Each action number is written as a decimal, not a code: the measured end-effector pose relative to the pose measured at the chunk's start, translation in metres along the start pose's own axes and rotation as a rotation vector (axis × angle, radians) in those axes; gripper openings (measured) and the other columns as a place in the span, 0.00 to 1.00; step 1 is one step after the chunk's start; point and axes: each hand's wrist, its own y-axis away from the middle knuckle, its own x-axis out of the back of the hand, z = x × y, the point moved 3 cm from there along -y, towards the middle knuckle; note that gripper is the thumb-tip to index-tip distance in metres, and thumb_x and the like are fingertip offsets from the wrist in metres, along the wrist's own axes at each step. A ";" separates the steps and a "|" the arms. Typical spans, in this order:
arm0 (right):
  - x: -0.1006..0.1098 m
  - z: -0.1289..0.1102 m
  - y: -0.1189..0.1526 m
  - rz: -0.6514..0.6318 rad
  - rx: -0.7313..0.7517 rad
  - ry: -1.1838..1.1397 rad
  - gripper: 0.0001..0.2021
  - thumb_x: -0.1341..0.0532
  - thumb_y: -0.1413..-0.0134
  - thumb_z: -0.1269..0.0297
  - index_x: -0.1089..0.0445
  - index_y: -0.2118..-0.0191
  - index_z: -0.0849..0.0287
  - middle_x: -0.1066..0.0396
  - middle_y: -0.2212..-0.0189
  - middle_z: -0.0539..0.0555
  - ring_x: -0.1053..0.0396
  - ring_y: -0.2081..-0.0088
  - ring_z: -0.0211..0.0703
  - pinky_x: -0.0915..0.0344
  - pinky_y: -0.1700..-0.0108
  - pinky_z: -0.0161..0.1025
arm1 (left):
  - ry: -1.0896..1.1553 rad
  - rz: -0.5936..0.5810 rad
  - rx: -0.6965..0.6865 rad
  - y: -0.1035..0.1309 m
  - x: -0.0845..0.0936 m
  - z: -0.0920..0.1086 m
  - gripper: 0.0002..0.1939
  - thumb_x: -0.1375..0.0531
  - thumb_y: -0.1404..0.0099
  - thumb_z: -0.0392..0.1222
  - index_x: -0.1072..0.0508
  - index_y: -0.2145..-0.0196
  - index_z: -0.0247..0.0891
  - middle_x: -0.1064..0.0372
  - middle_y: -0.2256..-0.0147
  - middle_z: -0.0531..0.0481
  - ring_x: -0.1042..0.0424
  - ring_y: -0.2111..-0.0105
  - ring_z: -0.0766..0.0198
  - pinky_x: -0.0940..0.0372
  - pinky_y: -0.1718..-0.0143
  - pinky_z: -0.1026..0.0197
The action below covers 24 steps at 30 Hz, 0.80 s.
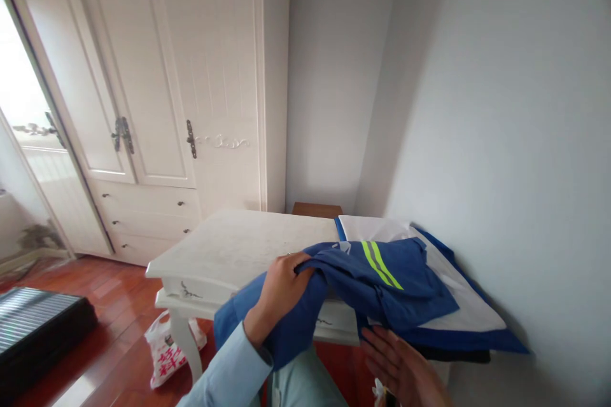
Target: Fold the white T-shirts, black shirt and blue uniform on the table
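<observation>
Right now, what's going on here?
A person is handling a blue garment at a white table. The left hand grips it, bunched and lifted; on one side it droops over the table's front edge, on the other its part with yellow stripes lies over a white-and-blue cloth. The right hand is open, fingers extended, near the cloth's front edge; whether it touches anything is unclear. The garment is not laid flat.
</observation>
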 end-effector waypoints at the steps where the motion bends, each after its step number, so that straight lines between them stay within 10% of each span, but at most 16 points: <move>1: -0.003 0.002 -0.002 -0.036 -0.037 0.000 0.37 0.21 0.80 0.41 0.21 0.60 0.59 0.24 0.50 0.64 0.28 0.44 0.63 0.39 0.35 0.57 | 0.062 0.000 0.003 0.004 0.004 0.009 0.11 0.45 0.35 0.38 0.21 0.66 0.39 0.23 0.66 0.51 0.26 0.64 0.61 0.36 0.60 0.64; 6: -0.042 -0.013 -0.005 -0.207 0.108 -0.151 0.36 0.29 0.64 0.32 0.22 0.52 0.50 0.27 0.44 0.58 0.33 0.39 0.61 0.36 0.37 0.59 | 0.168 -0.171 0.017 0.034 0.023 0.042 0.07 0.43 0.43 0.32 0.28 0.76 0.36 0.37 0.78 0.57 0.39 0.74 0.70 0.46 0.72 0.68; 13: -0.103 -0.069 -0.013 -0.025 0.311 -0.104 0.25 0.24 0.61 0.54 0.22 0.54 0.52 0.22 0.51 0.51 0.28 0.45 0.54 0.29 0.42 0.47 | 0.167 -0.250 0.092 0.075 0.052 0.055 0.14 0.42 0.36 0.38 0.38 0.79 0.36 0.51 0.80 0.58 0.51 0.76 0.71 0.54 0.75 0.66; 24: -0.280 -0.074 -0.102 -0.276 0.160 0.262 0.04 0.34 0.53 0.73 0.28 0.73 0.60 0.25 0.77 0.53 0.28 0.75 0.43 0.27 0.67 0.40 | 0.168 0.113 0.389 0.091 0.148 -0.008 0.24 0.36 0.41 0.62 0.31 0.76 0.36 0.40 0.78 0.55 0.41 0.76 0.68 0.46 0.76 0.67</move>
